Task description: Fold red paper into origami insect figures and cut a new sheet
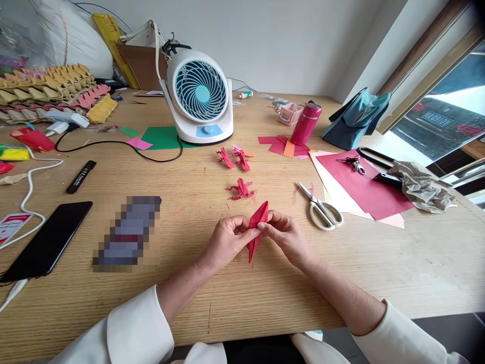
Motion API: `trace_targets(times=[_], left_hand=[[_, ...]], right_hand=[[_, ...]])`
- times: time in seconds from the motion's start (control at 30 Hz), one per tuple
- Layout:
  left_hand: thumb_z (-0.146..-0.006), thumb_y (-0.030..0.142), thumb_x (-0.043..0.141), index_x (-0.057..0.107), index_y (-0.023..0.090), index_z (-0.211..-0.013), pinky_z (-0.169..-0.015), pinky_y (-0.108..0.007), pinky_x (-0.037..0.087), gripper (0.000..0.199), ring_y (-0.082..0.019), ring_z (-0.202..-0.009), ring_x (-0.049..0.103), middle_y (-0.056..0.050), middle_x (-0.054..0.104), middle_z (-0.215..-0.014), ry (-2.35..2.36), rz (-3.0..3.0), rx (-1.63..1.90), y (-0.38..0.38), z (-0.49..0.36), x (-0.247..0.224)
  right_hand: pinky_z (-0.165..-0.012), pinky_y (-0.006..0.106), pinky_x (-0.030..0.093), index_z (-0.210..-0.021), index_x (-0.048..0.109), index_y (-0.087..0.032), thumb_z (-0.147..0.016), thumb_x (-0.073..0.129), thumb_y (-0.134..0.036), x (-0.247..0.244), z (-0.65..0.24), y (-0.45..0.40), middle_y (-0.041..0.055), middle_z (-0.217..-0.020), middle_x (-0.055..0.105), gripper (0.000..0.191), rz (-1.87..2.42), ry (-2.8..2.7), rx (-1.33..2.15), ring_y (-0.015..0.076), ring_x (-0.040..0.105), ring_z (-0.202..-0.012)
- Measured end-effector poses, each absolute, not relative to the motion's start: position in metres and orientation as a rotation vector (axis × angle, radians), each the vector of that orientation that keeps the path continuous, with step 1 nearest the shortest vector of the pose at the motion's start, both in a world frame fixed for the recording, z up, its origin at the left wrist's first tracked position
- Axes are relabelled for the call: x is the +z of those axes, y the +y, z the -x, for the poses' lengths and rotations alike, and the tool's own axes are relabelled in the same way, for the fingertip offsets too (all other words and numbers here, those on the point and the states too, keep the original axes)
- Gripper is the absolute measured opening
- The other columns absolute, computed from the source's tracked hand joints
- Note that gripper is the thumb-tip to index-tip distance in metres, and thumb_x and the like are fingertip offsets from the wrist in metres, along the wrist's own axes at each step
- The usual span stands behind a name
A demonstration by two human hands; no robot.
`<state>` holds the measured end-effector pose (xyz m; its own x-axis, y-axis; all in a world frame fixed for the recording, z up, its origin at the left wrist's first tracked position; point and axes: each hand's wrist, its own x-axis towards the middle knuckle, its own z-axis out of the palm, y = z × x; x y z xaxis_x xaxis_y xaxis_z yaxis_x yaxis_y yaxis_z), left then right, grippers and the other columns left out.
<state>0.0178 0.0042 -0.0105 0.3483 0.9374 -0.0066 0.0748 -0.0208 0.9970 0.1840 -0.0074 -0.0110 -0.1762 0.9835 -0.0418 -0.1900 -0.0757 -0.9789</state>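
Note:
A folded red paper [259, 215], long and pointed at both ends, is held over the wooden table between both hands. My left hand [229, 235] pinches its left side, thumb on the front near the middle. From the right, my right hand [287, 236] grips the same paper, its thumb tip close to the left thumb. Just beyond lies a red folded paper figure with thin limbs [241, 189]. Farther back are two similar red figures, one on the left [225, 157] and one on the right [242, 160], near small pink and orange pieces.
White-handled scissors [326, 214] lie right of the hands, beside red and pale sheets [364, 184]. A fan [200, 96] and red bottle [306, 124] stand behind. Left are a black phone [49, 240], a marker [81, 177] and cables. A blue bag [356, 119] sits back right.

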Motion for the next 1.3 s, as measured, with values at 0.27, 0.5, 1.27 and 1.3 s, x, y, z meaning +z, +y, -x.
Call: trace_targets(times=[0.27, 0.5, 1.27, 1.3], left_hand=[[-0.079, 0.039, 0.07, 0.054, 0.015, -0.063, -0.051, -0.02, 0.033, 0.033, -0.007, -0.054, 0.041, 0.005, 0.048, -0.058, 1.02, -1.527, 0.755, 0.005, -0.018, -0.011], [-0.082, 0.04, 0.067, 0.058, 0.016, -0.068, -0.053, -0.02, 0.036, 0.029, -0.008, -0.056, 0.045, 0.004, 0.053, -0.061, 1.03, -1.586, 0.76, 0.011, -0.014, -0.009], [-0.075, 0.029, 0.075, 0.07, 0.015, -0.07, -0.062, -0.022, 0.047, 0.015, -0.013, -0.066, 0.064, -0.001, 0.071, -0.069, 1.045, -1.67, 0.65, 0.026, 0.01, 0.007], [-0.074, 0.027, 0.075, 0.07, 0.015, -0.069, -0.061, -0.022, 0.046, 0.014, -0.013, -0.065, 0.063, -0.001, 0.07, -0.068, 1.035, -1.67, 0.653, 0.027, 0.01, 0.008]], right_hand=[[-0.064, 0.027, 0.045, -0.07, 0.065, -0.018, -0.07, 0.082, -0.049, -0.015, -0.186, -0.007, -0.0006, -0.067, 0.063, 0.036, 1.074, -1.172, 1.447, 0.0123, 0.053, -0.063], [-0.055, 0.025, 0.038, -0.069, 0.064, -0.017, -0.074, 0.077, -0.052, -0.012, -0.191, -0.007, -0.0017, -0.059, 0.058, 0.038, 1.153, -1.244, 1.341, 0.0107, 0.048, -0.055], [-0.053, 0.023, 0.031, -0.078, 0.062, -0.015, -0.091, 0.06, -0.042, -0.017, -0.197, -0.011, -0.002, -0.067, 0.051, 0.03, 1.22, -1.764, 1.326, 0.0096, 0.04, -0.06], [-0.054, 0.023, 0.031, -0.079, 0.062, -0.015, -0.091, 0.06, -0.042, -0.016, -0.197, -0.011, -0.002, -0.067, 0.051, 0.03, 1.212, -1.781, 1.338, 0.0098, 0.04, -0.061]])
